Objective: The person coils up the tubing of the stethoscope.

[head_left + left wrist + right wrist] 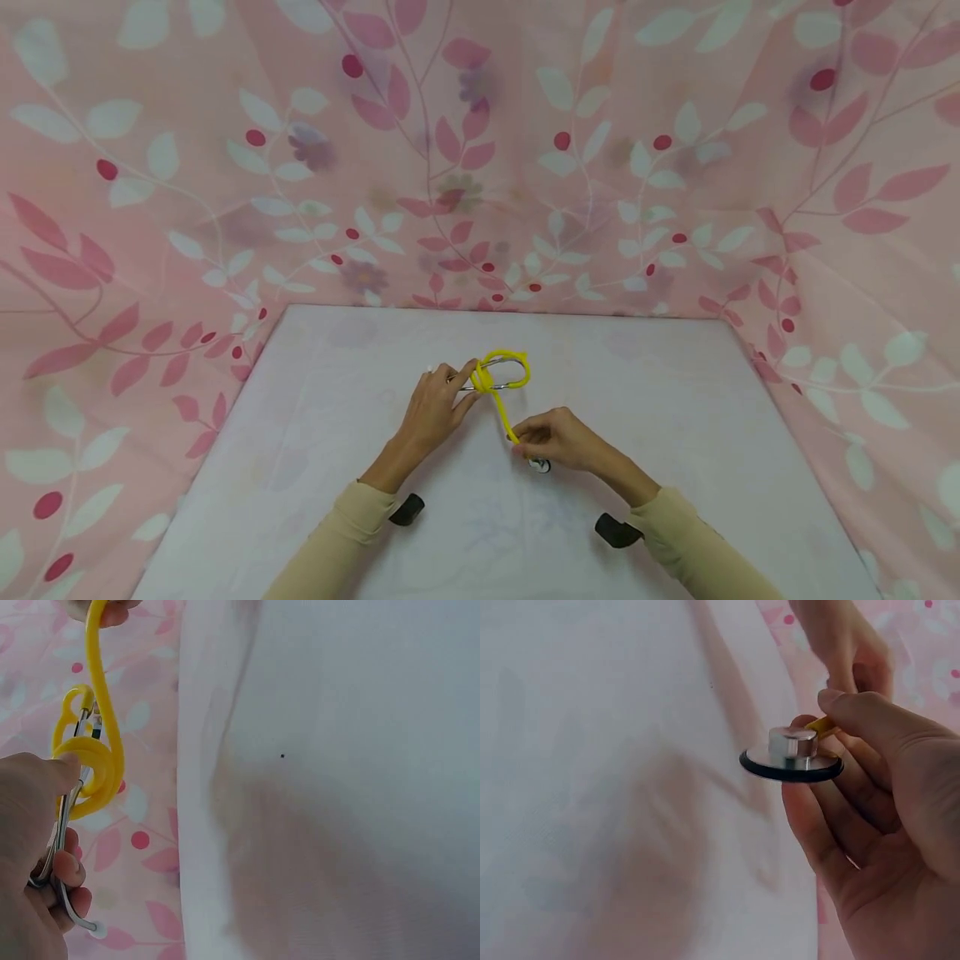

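A stethoscope with yellow tubing (502, 412) is held up between both hands over the white table. My left hand (435, 407) grips its metal ear tubes (61, 825), thumb against the yellow coil (114, 769) wound round them. A pale ear tip (98, 930) pokes out below the left fingers. From the coil the tubing runs down to my right hand (564, 438), whose thumb and fingers pinch it close to the chest piece (793, 746). That silver disc with a black rim hangs just beyond the right fingertips.
The table (315, 517) has a white cover. Pink leaf-patterned cloth (480, 167) rises behind it and along both sides. A black wrist camera (407, 510) sits under the left wrist, another black camera (618, 530) under the right.
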